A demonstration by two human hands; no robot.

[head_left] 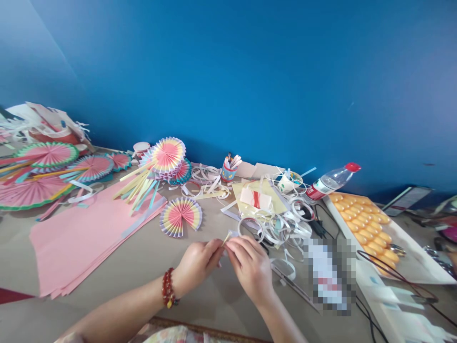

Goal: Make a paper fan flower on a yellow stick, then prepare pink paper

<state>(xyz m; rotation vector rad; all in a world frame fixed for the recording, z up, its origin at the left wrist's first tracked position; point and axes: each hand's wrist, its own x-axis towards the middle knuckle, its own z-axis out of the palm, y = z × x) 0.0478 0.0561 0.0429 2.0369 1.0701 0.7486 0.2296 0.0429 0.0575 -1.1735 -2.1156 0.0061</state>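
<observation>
My left hand (198,265), with a red bead bracelet on its wrist, and my right hand (250,266) meet over the table near its front edge. Both pinch a small pale paper strip (227,236) between their fingertips. A round pleated paper fan (181,216) in pink, yellow and blue lies just beyond my left hand. Curled white paper strips (282,224) lie in a heap just beyond my right hand.
A stack of pink paper sheets (80,238) lies at the left. Several pleated fans on sticks (162,159) fill the back left. A small cup of pens (227,170), a lying water bottle (330,182), a tray of orange sticks (367,226) and cables (392,276) are at the right.
</observation>
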